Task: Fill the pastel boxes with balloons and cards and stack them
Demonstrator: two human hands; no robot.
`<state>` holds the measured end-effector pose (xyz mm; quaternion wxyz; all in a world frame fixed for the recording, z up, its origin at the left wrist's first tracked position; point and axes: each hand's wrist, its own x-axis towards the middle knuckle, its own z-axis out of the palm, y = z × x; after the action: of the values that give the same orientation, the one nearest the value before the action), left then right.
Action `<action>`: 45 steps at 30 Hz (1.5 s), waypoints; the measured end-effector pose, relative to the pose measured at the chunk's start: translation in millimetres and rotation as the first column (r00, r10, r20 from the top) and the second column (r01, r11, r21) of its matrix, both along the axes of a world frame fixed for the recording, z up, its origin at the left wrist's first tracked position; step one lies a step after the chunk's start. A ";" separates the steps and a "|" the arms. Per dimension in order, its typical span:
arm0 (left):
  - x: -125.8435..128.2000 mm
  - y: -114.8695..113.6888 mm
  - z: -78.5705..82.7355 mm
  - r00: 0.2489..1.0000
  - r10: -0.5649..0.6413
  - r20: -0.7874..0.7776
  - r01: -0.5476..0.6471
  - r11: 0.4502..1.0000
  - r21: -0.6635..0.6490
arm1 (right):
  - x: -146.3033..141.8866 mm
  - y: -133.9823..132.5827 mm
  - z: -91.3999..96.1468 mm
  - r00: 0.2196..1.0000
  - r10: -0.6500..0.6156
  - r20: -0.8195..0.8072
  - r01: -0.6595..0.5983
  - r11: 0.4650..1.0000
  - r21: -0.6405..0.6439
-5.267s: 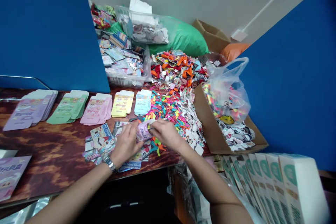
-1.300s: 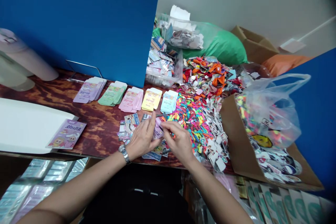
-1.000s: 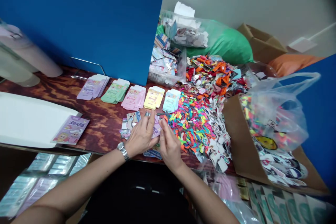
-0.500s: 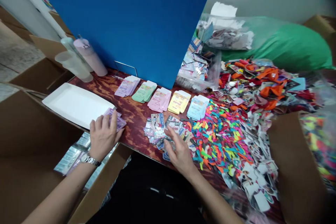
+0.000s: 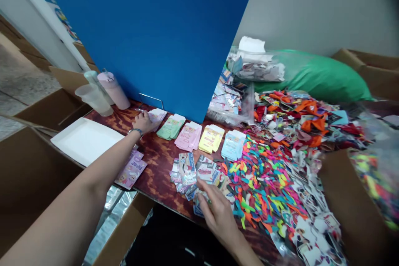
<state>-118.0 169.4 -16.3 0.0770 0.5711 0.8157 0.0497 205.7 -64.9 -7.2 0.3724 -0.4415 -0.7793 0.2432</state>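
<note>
At the back of the table, my left hand (image 5: 144, 124) reaches to a stack of flat purple packets (image 5: 157, 115), its fingers curled onto the near left edge. More purple packets (image 5: 132, 171) lie fanned out below my left forearm, beside the white tray (image 5: 84, 139). My right hand (image 5: 216, 208) hovers over or rests on a pile of printed cards (image 5: 188, 167), thumb and forefinger apart with nothing seen between them. Stacks of green packets (image 5: 171, 126), pink packets (image 5: 188, 135), yellow packets (image 5: 211, 138) and blue packets (image 5: 233, 144) stand in a row.
Many colourful balloons (image 5: 262, 183) are heaped to the right, next to white tags (image 5: 314, 232). A blue panel (image 5: 149, 41) rises behind the packets. Bottles (image 5: 114, 91) stand back left. Cardboard boxes (image 5: 34, 191) flank the table, and a green bag (image 5: 324, 77) lies behind.
My left hand has gone from the purple packets by the tray up to the purple stack at the back. My right hand stays by the cards. The view has tilted up slightly.
</note>
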 end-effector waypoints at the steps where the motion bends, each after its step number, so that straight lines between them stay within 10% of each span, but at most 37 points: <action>1: 0.1 7.6 -4.9 1.000 0.011 0.005 -0.011 1.000 -0.010 | 0.5 -1.4 0.1 1.000 0.005 0.001 -0.005 1.000 0.010; 8: -5.9 14.6 -21.6 1.000 -0.020 0.016 0.020 1.000 -0.006 | 3.3 -3.9 -3.0 1.000 0.013 -0.016 -0.012 1.000 0.019; 45: -26.7 -3.9 5.0 0.997 -0.070 0.012 0.070 0.998 0.001 | -1.4 -1.3 -7.6 0.997 0.069 0.034 -0.070 0.997 0.017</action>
<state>-144.7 165.5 -11.4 0.0835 0.5990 0.7947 0.0508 204.3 -66.2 -14.8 0.3545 -0.4147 -0.8026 0.2414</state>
